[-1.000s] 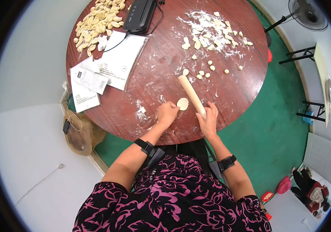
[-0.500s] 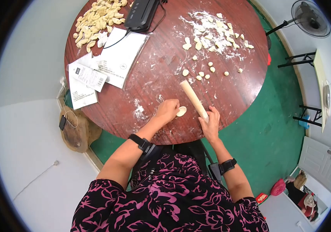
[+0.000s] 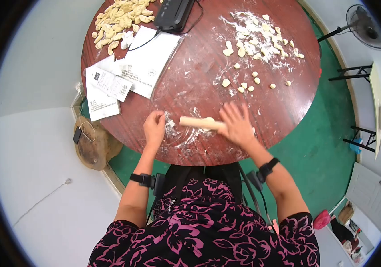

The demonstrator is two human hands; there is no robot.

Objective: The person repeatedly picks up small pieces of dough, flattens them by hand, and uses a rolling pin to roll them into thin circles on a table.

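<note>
A wooden rolling pin (image 3: 192, 122) lies nearly sideways on the table in front of me. Part of a small pale dough round (image 3: 208, 120) shows at its far edge, partly covered by the pin. Over the pin's right end is my right hand (image 3: 239, 127), palm down with fingers spread and somewhat blurred. My left hand (image 3: 155, 129) is left of the pin, apart from it, its fingers curled together with nothing visible in them. Several small dough balls (image 3: 226, 82) sit farther off on the table.
Floured dough pieces (image 3: 261, 38) are scattered at the far right of the round table (image 3: 186, 80). A heap of shaped dough (image 3: 121, 20), a black appliance (image 3: 172, 15) with a cord, and white printed packets (image 3: 152, 58) stand far left. A stump stool (image 3: 93, 151) is beside the table.
The rolling pin has turned from slanting to nearly sideways and moved left onto the dough round. My left hand has let go of the round and moved left; my right hand's fingers have spread.
</note>
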